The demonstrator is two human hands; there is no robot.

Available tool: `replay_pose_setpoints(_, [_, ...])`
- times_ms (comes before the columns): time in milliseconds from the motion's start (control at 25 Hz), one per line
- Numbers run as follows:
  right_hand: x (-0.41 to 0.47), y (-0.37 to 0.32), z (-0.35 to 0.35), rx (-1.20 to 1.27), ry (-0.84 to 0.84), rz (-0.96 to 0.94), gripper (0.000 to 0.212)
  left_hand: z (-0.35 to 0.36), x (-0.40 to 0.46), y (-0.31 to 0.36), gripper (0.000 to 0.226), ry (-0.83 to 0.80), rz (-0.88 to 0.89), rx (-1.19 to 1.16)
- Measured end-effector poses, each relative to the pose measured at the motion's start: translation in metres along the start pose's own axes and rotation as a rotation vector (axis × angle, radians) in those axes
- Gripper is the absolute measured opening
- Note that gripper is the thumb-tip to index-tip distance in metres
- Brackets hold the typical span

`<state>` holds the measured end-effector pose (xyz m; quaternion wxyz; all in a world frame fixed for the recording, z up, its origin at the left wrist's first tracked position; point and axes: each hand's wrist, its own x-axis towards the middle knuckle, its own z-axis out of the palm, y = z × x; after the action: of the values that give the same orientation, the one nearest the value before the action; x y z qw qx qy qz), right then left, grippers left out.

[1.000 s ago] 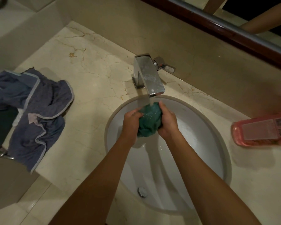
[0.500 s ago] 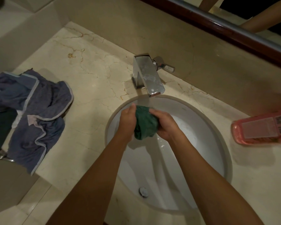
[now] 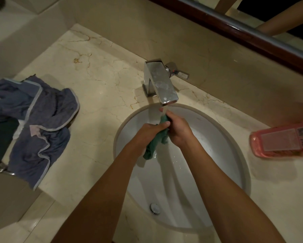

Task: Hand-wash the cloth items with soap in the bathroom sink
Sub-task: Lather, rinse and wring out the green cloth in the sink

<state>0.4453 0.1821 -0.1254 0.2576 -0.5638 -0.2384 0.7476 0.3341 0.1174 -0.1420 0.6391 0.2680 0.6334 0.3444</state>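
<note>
A small green cloth (image 3: pixel 156 142) is bunched between both hands over the white oval sink (image 3: pixel 217 142), just under the chrome faucet (image 3: pixel 160 83), from which water runs. My left hand (image 3: pixel 147 134) grips its lower part, fingers wrapped round it. My right hand (image 3: pixel 178 128) grips the upper part, close against the left. Most of the cloth is hidden by the fingers; its lower end hangs below the left hand. A pink soap bottle (image 3: pixel 284 140) lies on its side on the counter to the right.
A crumpled blue-grey garment (image 3: pixel 40 127) with pale trim lies on the marble counter (image 3: pixel 98 95) at the left, over something dark green. The drain (image 3: pixel 154 208) shows at the sink's near side. A mirror edge runs along the back wall.
The hands have pressed closer together and twisted the cloth, which now shows as a narrower strip hanging lower between them. They sit a little nearer the spout than half a second ago.
</note>
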Motion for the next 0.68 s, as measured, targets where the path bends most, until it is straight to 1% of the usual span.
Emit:
replay_pose_setpoints(40, [0.001,0.001,0.001,-0.014,-0.021,-0.028,0.033,-0.001,0.000,0.002,0.051,-0.019,-0.006,-0.028])
replay_pose_setpoints(120, [0.002,0.002,-0.001,-0.039,-0.060,-0.045,0.026,-0.005,0.001,0.005,0.034,-0.021,0.002,-0.257])
replay_pose_setpoints(160, [0.002,0.002,-0.002,-0.064,-0.091,-0.031,0.026,-0.008,0.001,0.005,0.035,-0.030,-0.006,-0.396])
replay_pose_setpoints(200, [0.001,0.003,-0.005,-0.109,-0.128,-0.014,0.028,-0.012,0.000,0.005,0.042,-0.050,-0.023,-0.511])
replay_pose_setpoints(280, [0.001,0.007,-0.009,-0.258,-0.204,0.001,0.035,-0.016,-0.001,0.001,0.054,-0.063,-0.071,-0.655])
replay_pose_setpoints(360, [0.002,0.014,-0.009,-0.454,-0.265,-0.032,0.042,-0.017,-0.002,-0.001,0.055,-0.014,-0.121,-0.691])
replay_pose_setpoints(400, [0.002,0.018,-0.008,-0.508,-0.270,-0.046,0.043,-0.018,-0.002,-0.001,0.053,0.000,-0.138,-0.705])
replay_pose_setpoints(440, [0.002,0.020,-0.009,-0.511,-0.264,-0.056,0.043,-0.018,-0.002,0.000,0.052,0.008,-0.149,-0.711])
replay_pose_setpoints(520, [0.002,0.019,-0.013,-0.423,-0.239,-0.078,0.038,-0.019,-0.001,0.002,0.053,0.023,-0.160,-0.700])
replay_pose_setpoints(600, [0.005,0.015,-0.021,-0.286,-0.222,-0.085,0.032,-0.021,0.003,0.001,0.053,0.053,-0.162,-0.680])
replay_pose_setpoints(680, [0.008,0.012,-0.027,-0.198,-0.230,-0.067,0.034,-0.021,0.007,0.000,0.053,0.092,-0.155,-0.671])
